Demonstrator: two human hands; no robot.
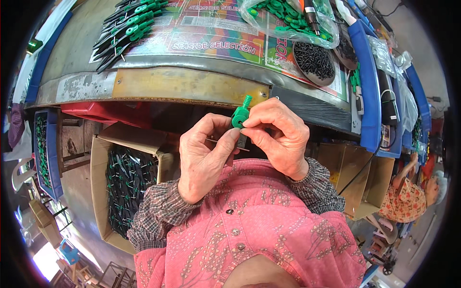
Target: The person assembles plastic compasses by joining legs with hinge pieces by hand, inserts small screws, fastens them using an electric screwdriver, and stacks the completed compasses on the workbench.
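Close to the table's front edge, my left hand [204,153] grips a green plastic fitting [239,116] between thumb and fingers. The fitting has a ribbed, narrow tip that points up and away from me. A thin metal rod [243,149] sticks out from under the left thumb. Thumb and forefinger of my right hand [281,132] are pinched together against the fitting's lower right side. Whatever small thing they hold is hidden by the fingertips.
Green-and-black pieces [129,36] are piled at the table's far left. At the far right lie a clear bag of green parts [293,31] and a dish of small black pieces [314,62]. Cardboard boxes [99,187] flank me; the left one holds similar pieces. A person [406,199] sits at right.
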